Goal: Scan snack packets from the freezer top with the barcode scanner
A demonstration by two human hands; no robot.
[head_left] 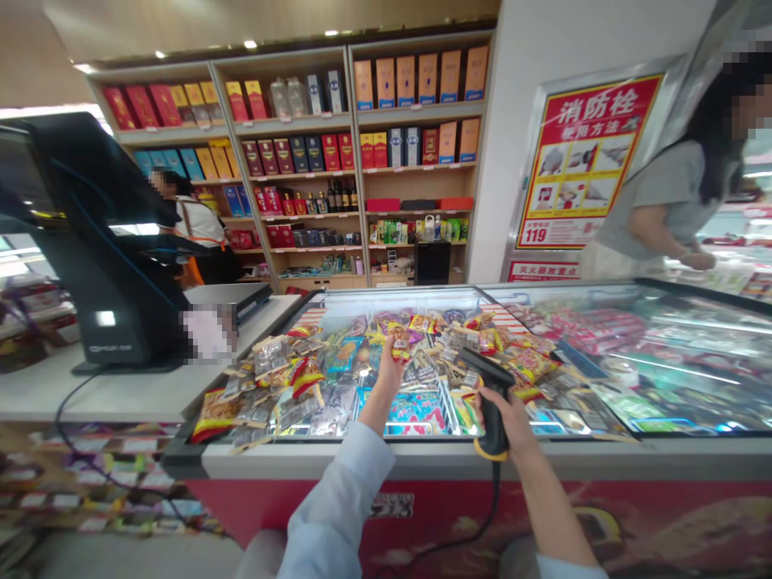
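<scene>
My left hand (pixel 392 368) is closed on a small snack packet (pixel 399 341) with yellow and brown print, held up over the freezer's glass top. In my right hand (pixel 510 414) is a black and yellow barcode scanner (pixel 491 394), gripped by its handle, its head tilted toward the left. The scanner's cable hangs down past the freezer's front edge. Around both hands lie many snack packets: red and yellow bags (pixel 307 375) on the left and more yellow packets (pixel 534 363) on the right. Through the glass, blue ice cream packs (pixel 416 412) show below.
A black checkout terminal (pixel 121 241) stands on the white counter (pixel 36 394) at left. The chest freezer (pixel 289 462) spans the front. One person (pixel 663 193) stands at right, another (pixel 199 221) behind the terminal. Shelves (pixel 355 161) of boxed bottles line the back wall.
</scene>
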